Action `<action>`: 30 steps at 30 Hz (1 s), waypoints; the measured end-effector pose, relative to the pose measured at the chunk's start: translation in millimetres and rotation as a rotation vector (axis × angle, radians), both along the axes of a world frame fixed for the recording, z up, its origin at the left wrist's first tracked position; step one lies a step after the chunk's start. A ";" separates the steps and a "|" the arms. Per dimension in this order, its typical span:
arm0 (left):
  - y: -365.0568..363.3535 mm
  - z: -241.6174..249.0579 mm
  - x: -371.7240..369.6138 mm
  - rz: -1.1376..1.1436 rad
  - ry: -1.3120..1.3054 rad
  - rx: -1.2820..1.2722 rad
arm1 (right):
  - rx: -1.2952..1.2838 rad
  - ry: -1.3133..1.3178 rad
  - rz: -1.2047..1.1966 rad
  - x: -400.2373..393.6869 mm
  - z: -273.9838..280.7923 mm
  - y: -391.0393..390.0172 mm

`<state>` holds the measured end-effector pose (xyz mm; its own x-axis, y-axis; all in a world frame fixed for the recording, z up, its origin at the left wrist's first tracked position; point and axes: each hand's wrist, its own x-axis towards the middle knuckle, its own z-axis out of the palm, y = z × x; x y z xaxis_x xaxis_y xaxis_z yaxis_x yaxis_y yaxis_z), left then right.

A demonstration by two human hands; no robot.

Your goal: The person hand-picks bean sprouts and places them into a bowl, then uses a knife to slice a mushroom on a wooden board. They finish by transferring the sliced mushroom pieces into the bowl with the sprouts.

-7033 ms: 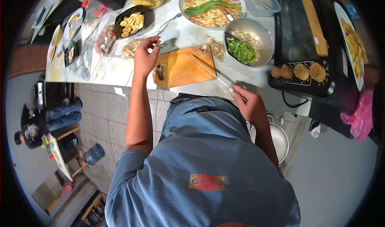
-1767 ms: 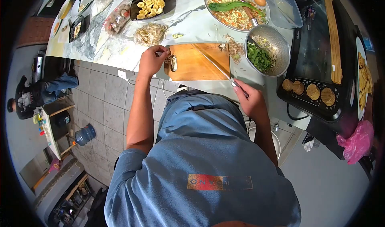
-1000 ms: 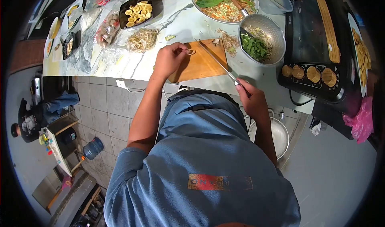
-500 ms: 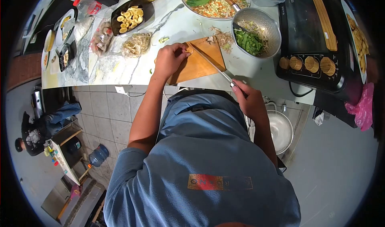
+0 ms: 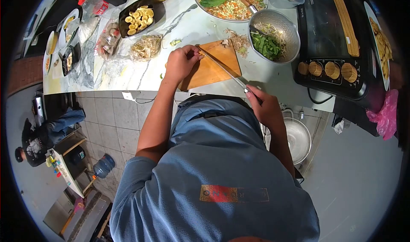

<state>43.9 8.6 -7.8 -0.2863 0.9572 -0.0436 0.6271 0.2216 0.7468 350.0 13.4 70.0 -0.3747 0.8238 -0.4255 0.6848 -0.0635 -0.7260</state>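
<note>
On the marble-patterned counter lies an orange-brown cutting board (image 5: 215, 73). My left hand (image 5: 183, 63) is at its upper left, fingers closed on a small piece whose kind I cannot make out. My right hand (image 5: 265, 106) grips the handle of a long knife (image 5: 225, 69), whose blade slants up and left over the board, its tip close to my left fingertips. Root scraps (image 5: 239, 43) lie at the board's upper right corner. Beyond them stands a metal pot (image 5: 290, 32) holding chopped greens and sprouts.
A pan (image 5: 224, 11) of chopped vegetables stands at the back. Leftward are a black bowl (image 5: 124, 27) of banana slices, bagged sprouts (image 5: 146, 48) and a plastic bottle (image 5: 93, 7). A black oven (image 5: 329, 41) is right. Another person (image 5: 36, 141) is far left.
The knife blade has shifted slightly and lies closer to my left fingertips. Both hands stay in nearly the same places.
</note>
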 end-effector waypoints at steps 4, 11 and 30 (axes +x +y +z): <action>0.8 -3.3 -1.0 0.001 -0.010 0.008 | 0.019 0.014 -0.015 0.7 -3.5 -2.2; 2.7 8.4 0.1 -0.006 -0.006 -0.119 | 0.054 -0.008 0.001 -1.5 -2.2 -1.6; 25.2 11.6 10.6 -0.089 -0.112 0.074 | 0.233 -0.159 -0.234 22.3 11.0 -17.5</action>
